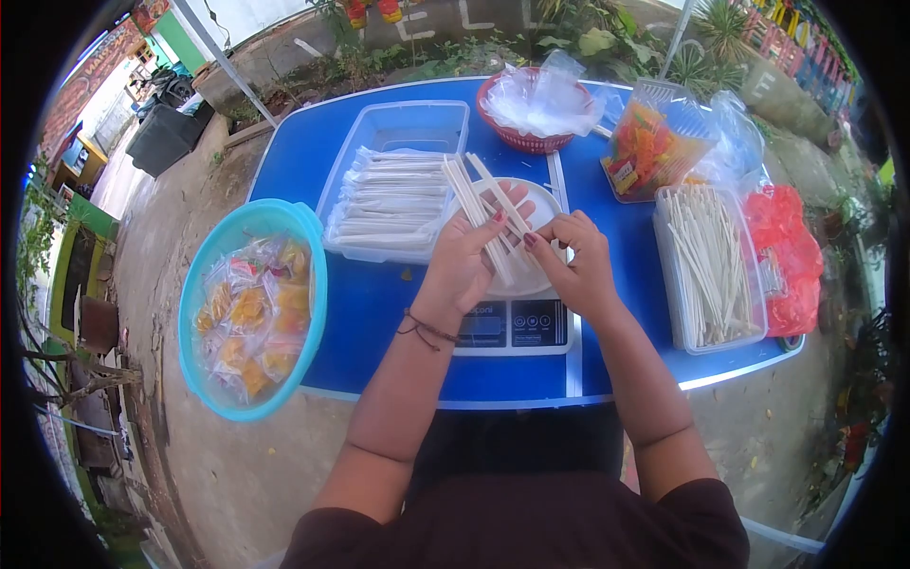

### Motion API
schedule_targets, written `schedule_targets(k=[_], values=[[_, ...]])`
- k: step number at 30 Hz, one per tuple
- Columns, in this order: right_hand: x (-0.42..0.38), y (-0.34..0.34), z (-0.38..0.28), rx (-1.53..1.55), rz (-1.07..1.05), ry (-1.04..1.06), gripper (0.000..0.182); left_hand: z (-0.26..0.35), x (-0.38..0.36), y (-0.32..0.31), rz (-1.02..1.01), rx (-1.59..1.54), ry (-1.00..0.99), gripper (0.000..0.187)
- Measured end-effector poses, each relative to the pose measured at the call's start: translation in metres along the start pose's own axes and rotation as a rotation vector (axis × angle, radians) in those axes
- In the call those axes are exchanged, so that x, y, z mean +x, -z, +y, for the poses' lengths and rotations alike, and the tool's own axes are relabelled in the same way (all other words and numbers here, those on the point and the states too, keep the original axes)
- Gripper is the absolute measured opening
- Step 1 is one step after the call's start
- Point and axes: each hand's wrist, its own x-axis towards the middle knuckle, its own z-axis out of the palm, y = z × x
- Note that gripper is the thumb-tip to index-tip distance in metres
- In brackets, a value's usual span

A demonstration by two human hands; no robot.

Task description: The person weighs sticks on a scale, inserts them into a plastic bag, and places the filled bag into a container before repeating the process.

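Note:
A small bundle of long pale sticks (481, 220) lies across the palm and fingers of my left hand (471, 248), above a digital kitchen scale (517, 327) with a round white plate (540, 275). My right hand (576, 258) is beside it, thumb and forefinger pinched at the lower end of one stick that slants away from the others. To the right, a clear plastic tub (709, 270) holds many more loose pale sticks. On the left, a clear plastic box (398, 199) contains stacked packs of sticks in clear wrapping.
A turquoise basin (318, 284) with bagged yellow-orange snacks stands at the left of the blue table (360, 346). A red basket (531, 142) of clear plastic bags is at the back. A clear container (654, 142) of orange-red packets and a red plastic bag (791, 261) are on the right.

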Motion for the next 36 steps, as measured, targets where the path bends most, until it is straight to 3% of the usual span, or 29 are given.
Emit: schedule_targets(k=[9,17,20,23,29,36], values=[[0.002,-0.001,0.002,-0.056,0.102,0.006,0.011,-0.002,0.004,0.005,0.034,0.038,-0.076,0.040],[0.004,0.003,0.007,-0.111,0.199,-0.037,0.011,0.007,0.002,0.005,0.183,0.018,-0.221,0.040],[0.003,0.005,0.006,-0.268,0.153,0.035,0.010,0.008,0.003,0.006,0.184,0.005,-0.217,0.040],[0.004,0.002,0.006,-0.282,0.240,0.113,0.008,0.006,0.005,0.010,0.128,-0.023,-0.157,0.040],[-0.001,-0.002,0.003,-0.151,0.025,0.162,0.006,-0.002,0.001,0.001,-0.004,0.005,-0.009,0.041],[-0.004,-0.009,-0.002,-0.123,0.005,0.138,0.009,-0.009,0.001,-0.001,0.011,0.024,-0.019,0.041]])
